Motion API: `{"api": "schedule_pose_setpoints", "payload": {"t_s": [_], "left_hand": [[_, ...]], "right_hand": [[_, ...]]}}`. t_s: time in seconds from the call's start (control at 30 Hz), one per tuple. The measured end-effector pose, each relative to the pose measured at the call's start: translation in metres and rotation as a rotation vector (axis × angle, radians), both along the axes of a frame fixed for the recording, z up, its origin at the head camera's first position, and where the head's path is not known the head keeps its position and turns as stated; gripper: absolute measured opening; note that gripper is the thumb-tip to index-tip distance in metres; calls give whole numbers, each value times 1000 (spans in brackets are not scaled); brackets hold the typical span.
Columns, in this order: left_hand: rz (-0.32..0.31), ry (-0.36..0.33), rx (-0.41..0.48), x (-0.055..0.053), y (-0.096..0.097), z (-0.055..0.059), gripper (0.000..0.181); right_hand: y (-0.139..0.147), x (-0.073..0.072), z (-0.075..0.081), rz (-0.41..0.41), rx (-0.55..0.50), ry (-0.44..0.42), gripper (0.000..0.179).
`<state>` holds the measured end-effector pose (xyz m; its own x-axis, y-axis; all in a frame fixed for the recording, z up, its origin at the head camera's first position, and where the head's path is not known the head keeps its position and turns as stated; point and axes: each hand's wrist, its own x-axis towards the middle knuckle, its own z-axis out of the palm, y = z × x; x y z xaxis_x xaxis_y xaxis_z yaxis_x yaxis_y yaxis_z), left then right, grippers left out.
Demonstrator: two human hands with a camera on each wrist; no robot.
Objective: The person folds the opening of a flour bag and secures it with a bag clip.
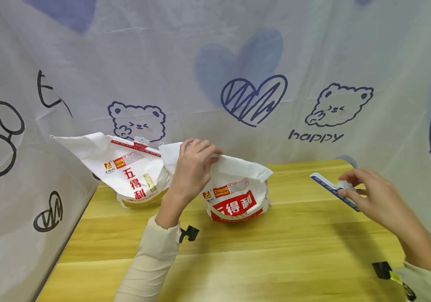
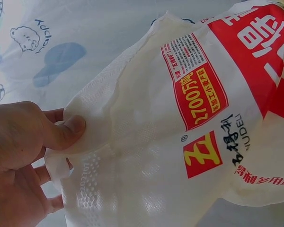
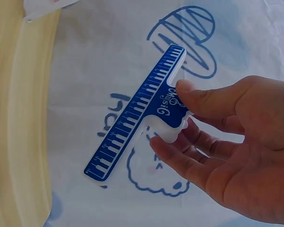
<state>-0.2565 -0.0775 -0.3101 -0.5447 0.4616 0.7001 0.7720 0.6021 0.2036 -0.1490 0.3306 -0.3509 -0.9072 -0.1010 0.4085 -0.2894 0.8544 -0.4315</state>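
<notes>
My left hand (image 1: 196, 165) pinches the top edge of a white flour bag (image 1: 238, 170) with a red label. The left wrist view has the thumb on the near face of the bag's rim (image 2: 92, 118) and the other fingers behind it. Off to the right, my right hand (image 1: 377, 197) holds a long blue-and-white clip (image 1: 334, 191) by its grip, above the table and apart from the bag. Piano keys and the word "Music" are printed on the clip (image 3: 137, 116) in the right wrist view.
Left of the held bag stands another white flour bag (image 1: 136, 176), with a red clip (image 1: 136, 145) across its upper part. Both bags are on a yellow wood-grain table (image 1: 276, 251). A pale curtain (image 1: 185, 63) printed with bears and hearts hangs behind and at the sides.
</notes>
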Motion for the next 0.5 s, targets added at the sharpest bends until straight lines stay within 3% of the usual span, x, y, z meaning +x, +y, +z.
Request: {"api": "schedule_pose_setpoints", "payload": {"t_s": [0.5], "left_hand": [[-33,24,77,-2,1,-7,18]], "right_hand": [[-33,-14,29,23,-29,27,32]]}}
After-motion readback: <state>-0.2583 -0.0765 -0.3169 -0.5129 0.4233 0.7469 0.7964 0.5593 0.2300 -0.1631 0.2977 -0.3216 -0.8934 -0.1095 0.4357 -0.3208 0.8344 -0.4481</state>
